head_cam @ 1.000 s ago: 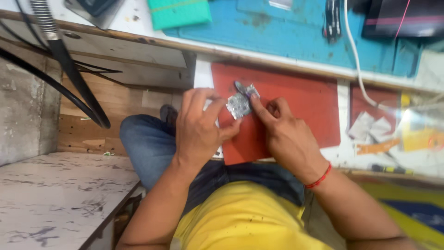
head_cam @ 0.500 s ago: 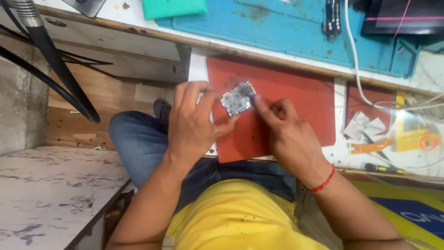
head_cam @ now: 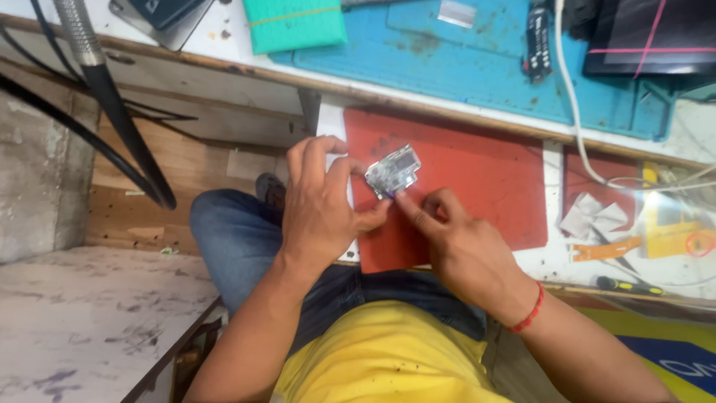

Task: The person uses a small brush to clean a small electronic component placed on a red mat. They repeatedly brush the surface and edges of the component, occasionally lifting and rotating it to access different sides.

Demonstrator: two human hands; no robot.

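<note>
Nearest the camera are a yellow shirt (head_cam: 388,358) and a blue-jeaned knee (head_cam: 239,231), with both forearms reaching out over them toward the workbench. The left hand (head_cam: 321,209) grips a small silvery circuit board (head_cam: 393,171) by its left edge, thumb and fingertips closed on it, holding it lifted just above the near left corner of a red mat (head_cam: 477,186). The right hand (head_cam: 462,246), with a red thread at the wrist, has its fingers bunched and its forefinger tip pressed against the board's lower edge; whether a fine tool sits between those fingers cannot be told. As a judgement, the work on the board looks to be in its middle: the board is out and in hand, its metal shield plates appear in place, and no loosened parts lie on the mat. To the right along the near edge lie grey scraps (head_cam: 597,218), an orange flex strip (head_cam: 605,248) and a small screwdriver (head_cam: 630,286). Farther back is a blue mat (head_cam: 462,75) crossed by a white cable (head_cam: 574,127), with a green pad (head_cam: 296,24) at the far edge.
</note>
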